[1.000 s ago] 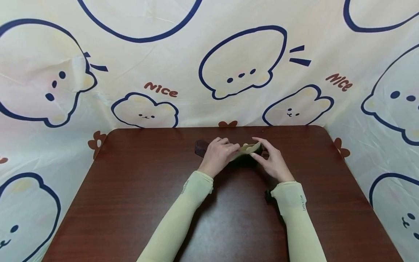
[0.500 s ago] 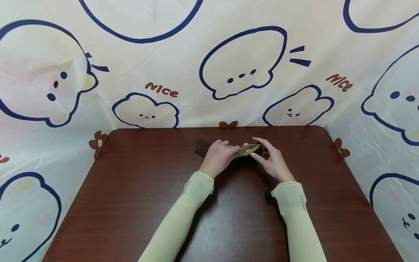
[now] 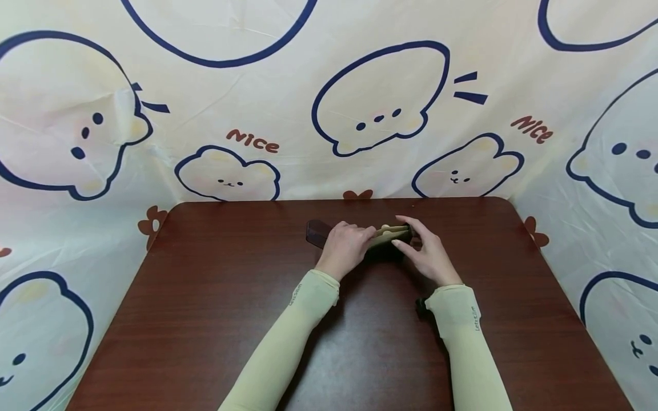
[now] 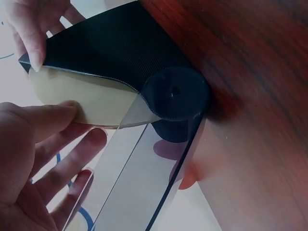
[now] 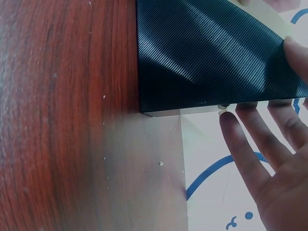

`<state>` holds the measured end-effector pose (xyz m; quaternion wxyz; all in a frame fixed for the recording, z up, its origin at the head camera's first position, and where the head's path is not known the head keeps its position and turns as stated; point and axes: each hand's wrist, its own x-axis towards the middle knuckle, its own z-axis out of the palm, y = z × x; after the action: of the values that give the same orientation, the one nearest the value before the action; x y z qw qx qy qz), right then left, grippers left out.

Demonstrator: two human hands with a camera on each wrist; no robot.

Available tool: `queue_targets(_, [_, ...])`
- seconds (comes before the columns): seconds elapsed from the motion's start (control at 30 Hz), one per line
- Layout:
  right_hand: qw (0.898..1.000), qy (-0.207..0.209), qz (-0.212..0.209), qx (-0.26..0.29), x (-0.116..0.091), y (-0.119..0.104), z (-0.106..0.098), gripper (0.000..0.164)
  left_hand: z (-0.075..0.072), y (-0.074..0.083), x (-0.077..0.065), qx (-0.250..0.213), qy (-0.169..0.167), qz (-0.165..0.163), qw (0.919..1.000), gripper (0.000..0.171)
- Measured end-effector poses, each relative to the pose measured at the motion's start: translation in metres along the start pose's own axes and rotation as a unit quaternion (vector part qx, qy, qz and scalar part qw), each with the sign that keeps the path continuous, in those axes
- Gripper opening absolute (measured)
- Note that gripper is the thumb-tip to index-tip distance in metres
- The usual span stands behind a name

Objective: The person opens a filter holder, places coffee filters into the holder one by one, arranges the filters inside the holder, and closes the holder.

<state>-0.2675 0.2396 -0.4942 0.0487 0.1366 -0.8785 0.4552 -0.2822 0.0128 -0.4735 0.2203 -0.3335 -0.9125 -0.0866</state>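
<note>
A black, finely ribbed box (image 3: pixel 385 249) stands near the far side of the table, its clear hinged lid (image 4: pixel 127 178) swung open to the left. A thin beige sheet (image 4: pixel 91 96) sticks up out of the box's mouth. My left hand (image 3: pixel 344 248) pinches this sheet at its edge, thumb on the near face and fingers behind, in the left wrist view. My right hand (image 3: pixel 429 257) grips the box at its right end, with the thumb (image 5: pixel 296 55) by the top edge and fingers (image 5: pixel 240 134) at the opposite side. What lies deeper inside is hidden.
The dark brown wooden table (image 3: pixel 247 319) reaches back to a cream cloth (image 3: pixel 288 103) with cartoon prints, which also hangs at both sides. A small black object (image 3: pixel 422 309) sits at my right wrist.
My left hand has shifted slightly right. The beige sheet, bowed earlier, now looks straighter and lower along the box's mouth. My right hand stays almost still on the box.
</note>
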Motion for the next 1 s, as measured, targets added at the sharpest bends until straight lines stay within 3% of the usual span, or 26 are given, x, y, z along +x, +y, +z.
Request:
queue_targets(0.2, [1.0, 0.0, 0.002, -0.003, -0.0002, -0.0007, 0.0002, 0.057, 0.0001, 0.0026, 0.0006, 0.041, -0.028, -0.012, 0.9987, 0.008])
queue_targets(0.37, [1.0, 0.001, 0.009, -0.006, -0.0004, -0.0011, 0.0002, 0.056, 0.0026, 0.0042, -0.0001, 0.05, -0.035, -0.013, 0.9981, 0.015])
queue_targets(0.73, [1.0, 0.005, -0.002, -0.001, -0.0011, 0.0011, 0.0001, 0.057, 0.0037, 0.0041, -0.001, 0.028, 0.0, -0.02, 0.9994, 0.026])
queue_targets(1.0, [1.0, 0.004, -0.007, -0.001, -0.0007, 0.0006, 0.0002, 0.055, 0.0033, 0.003, -0.0013, 0.025, 0.008, -0.011, 0.9996, 0.021])
